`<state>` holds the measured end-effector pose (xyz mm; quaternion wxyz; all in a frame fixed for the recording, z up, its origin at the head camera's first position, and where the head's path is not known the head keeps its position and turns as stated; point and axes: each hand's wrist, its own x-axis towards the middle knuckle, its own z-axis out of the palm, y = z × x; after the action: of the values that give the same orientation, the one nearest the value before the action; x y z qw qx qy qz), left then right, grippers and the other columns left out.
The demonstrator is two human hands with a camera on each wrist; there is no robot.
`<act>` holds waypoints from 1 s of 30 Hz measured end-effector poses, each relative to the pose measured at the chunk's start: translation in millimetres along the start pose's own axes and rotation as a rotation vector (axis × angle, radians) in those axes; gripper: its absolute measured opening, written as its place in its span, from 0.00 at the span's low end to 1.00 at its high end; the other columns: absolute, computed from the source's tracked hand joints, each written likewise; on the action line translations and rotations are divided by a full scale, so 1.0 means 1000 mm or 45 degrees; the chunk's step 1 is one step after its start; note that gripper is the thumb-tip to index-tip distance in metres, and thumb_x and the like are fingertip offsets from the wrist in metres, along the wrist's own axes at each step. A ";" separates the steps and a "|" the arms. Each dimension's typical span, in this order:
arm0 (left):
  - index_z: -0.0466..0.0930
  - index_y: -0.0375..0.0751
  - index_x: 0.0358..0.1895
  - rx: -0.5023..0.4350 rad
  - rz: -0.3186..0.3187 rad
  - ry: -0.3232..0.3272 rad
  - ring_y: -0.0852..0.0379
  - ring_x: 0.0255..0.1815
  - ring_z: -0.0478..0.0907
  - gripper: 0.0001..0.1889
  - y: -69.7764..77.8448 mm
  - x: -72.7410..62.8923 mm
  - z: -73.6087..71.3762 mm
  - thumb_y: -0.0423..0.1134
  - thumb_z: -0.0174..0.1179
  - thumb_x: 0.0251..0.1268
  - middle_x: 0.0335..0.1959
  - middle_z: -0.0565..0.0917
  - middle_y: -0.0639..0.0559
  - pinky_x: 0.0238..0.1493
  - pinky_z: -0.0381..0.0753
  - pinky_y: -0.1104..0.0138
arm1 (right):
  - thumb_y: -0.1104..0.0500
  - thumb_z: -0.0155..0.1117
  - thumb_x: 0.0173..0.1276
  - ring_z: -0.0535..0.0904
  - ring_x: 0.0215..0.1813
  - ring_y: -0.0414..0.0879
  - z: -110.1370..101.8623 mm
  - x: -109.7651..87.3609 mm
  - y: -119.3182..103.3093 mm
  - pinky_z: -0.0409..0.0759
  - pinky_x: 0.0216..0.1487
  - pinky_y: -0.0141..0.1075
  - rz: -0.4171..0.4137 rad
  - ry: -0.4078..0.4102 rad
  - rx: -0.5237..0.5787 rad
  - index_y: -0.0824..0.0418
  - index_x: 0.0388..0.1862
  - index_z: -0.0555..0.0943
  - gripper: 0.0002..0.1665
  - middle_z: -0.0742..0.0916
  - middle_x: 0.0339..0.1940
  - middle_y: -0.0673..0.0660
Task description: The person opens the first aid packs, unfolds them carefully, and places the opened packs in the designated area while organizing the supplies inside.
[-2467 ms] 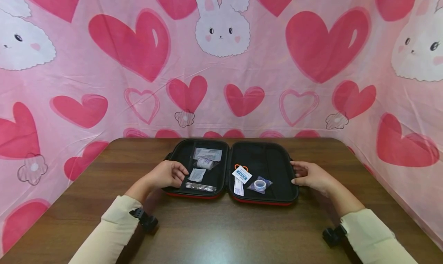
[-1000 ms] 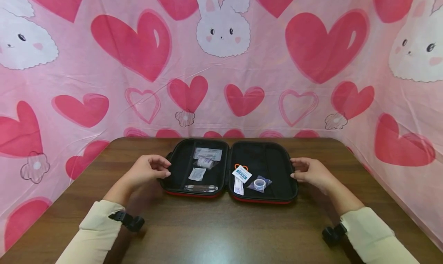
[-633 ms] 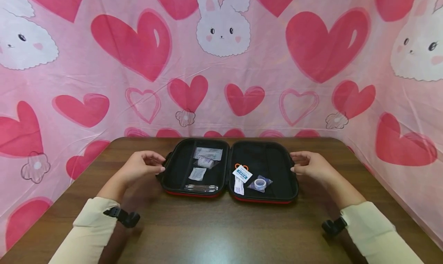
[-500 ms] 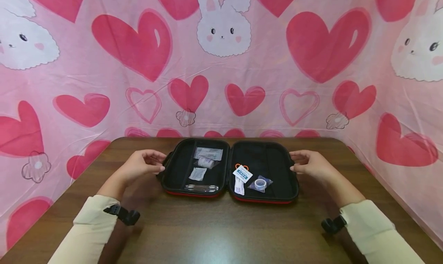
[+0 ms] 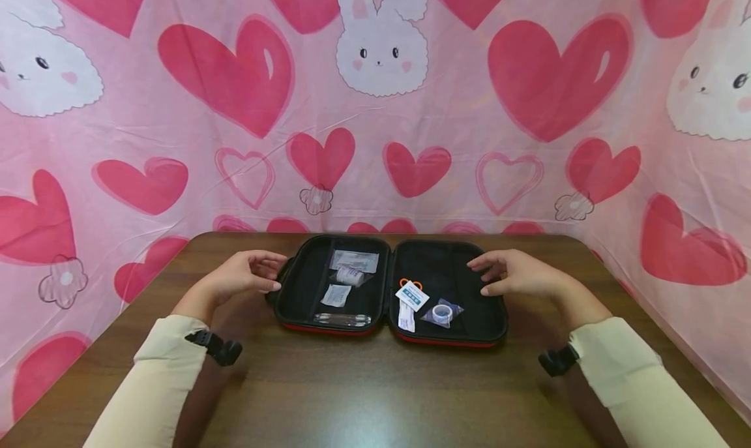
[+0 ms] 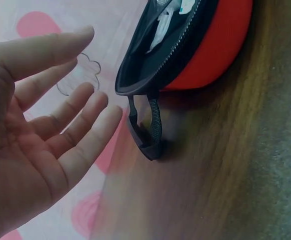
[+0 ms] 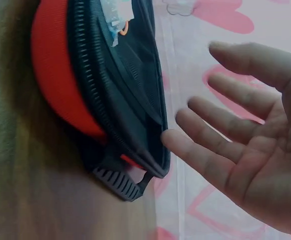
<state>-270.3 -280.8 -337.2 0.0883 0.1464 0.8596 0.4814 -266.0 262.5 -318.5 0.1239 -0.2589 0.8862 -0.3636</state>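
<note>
A black zip case (image 5: 448, 259) with red outer sides lies unfolded on the table, both halves facing up. My left hand (image 5: 243, 275) is beside its left edge, fingers loosely spread and holding nothing. In the left wrist view a black carry handle (image 6: 155, 125) sticks out near those fingertips. My right hand (image 5: 519, 275) hovers over the right half's outer edge, fingers relaxed and apart, with nothing in them. The left half holds a bandage roll (image 5: 350, 276), a white packet (image 5: 336, 295) and a clear-wrapped strip (image 5: 342, 319). Opposite lie a bagged tape roll (image 5: 442, 314) and a white-and-blue packet (image 5: 412, 296).
Orange scissor-like loops (image 5: 411, 283) peek out behind the white-and-blue packet. Another clear packet (image 5: 354, 261) lies at the back of the left half. The brown wooden table (image 5: 375, 389) ends at a pink heart-print cloth (image 5: 446, 109) hanging behind.
My left hand has moved out from over the case's left half to beside its edge. My right hand has come off the right edge and moved inward over that half.
</note>
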 end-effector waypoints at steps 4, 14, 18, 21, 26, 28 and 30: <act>0.71 0.29 0.64 0.067 -0.024 0.026 0.34 0.56 0.75 0.34 -0.002 0.004 -0.001 0.34 0.72 0.53 0.58 0.75 0.28 0.49 0.82 0.55 | 0.59 0.72 0.60 0.78 0.57 0.62 0.000 0.008 -0.006 0.82 0.51 0.47 -0.035 -0.110 -0.043 0.67 0.63 0.74 0.33 0.78 0.60 0.69; 0.70 0.34 0.66 0.260 -0.104 -0.009 0.32 0.63 0.70 0.42 -0.012 0.017 0.004 0.42 0.77 0.46 0.64 0.73 0.32 0.62 0.69 0.42 | 0.63 0.72 0.60 0.74 0.60 0.65 0.005 0.021 -0.010 0.81 0.53 0.44 -0.023 -0.285 0.077 0.67 0.64 0.74 0.33 0.75 0.63 0.70; 0.68 0.34 0.68 0.244 -0.116 -0.055 0.32 0.62 0.71 0.43 -0.014 0.021 0.007 0.41 0.77 0.46 0.66 0.71 0.32 0.63 0.67 0.41 | 0.62 0.72 0.60 0.75 0.60 0.64 0.008 0.022 -0.008 0.79 0.55 0.48 0.000 -0.348 0.084 0.68 0.64 0.73 0.34 0.76 0.63 0.70; 0.68 0.32 0.68 0.242 -0.114 -0.074 0.32 0.61 0.72 0.43 -0.014 0.023 0.008 0.39 0.77 0.46 0.65 0.71 0.30 0.63 0.68 0.42 | 0.62 0.73 0.59 0.76 0.60 0.63 0.013 0.023 -0.007 0.77 0.57 0.52 -0.012 -0.377 0.072 0.68 0.64 0.73 0.34 0.76 0.63 0.69; 0.67 0.30 0.68 0.157 -0.120 -0.120 0.34 0.60 0.74 0.41 -0.016 0.023 0.010 0.34 0.76 0.47 0.63 0.73 0.30 0.63 0.70 0.45 | 0.62 0.75 0.58 0.76 0.60 0.60 0.025 0.024 -0.007 0.79 0.55 0.48 0.002 -0.402 0.076 0.64 0.64 0.75 0.34 0.78 0.62 0.64; 0.66 0.31 0.69 0.122 -0.130 -0.137 0.35 0.60 0.74 0.41 -0.017 0.022 0.010 0.33 0.75 0.49 0.63 0.73 0.31 0.62 0.70 0.46 | 0.62 0.75 0.57 0.75 0.59 0.58 0.029 0.025 -0.008 0.80 0.54 0.45 0.015 -0.398 0.059 0.61 0.63 0.76 0.33 0.79 0.60 0.61; 0.66 0.32 0.70 0.088 -0.148 -0.142 0.36 0.61 0.74 0.41 -0.019 0.020 0.009 0.33 0.74 0.49 0.64 0.73 0.32 0.62 0.70 0.47 | 0.63 0.76 0.57 0.76 0.58 0.56 0.032 0.027 -0.009 0.81 0.52 0.43 0.017 -0.389 0.020 0.59 0.62 0.78 0.33 0.81 0.58 0.59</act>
<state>-290.0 -275.9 -357.9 0.1587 0.1256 0.8765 0.4368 -272.1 224.5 -335.4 0.2616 -0.3045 0.8560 -0.3259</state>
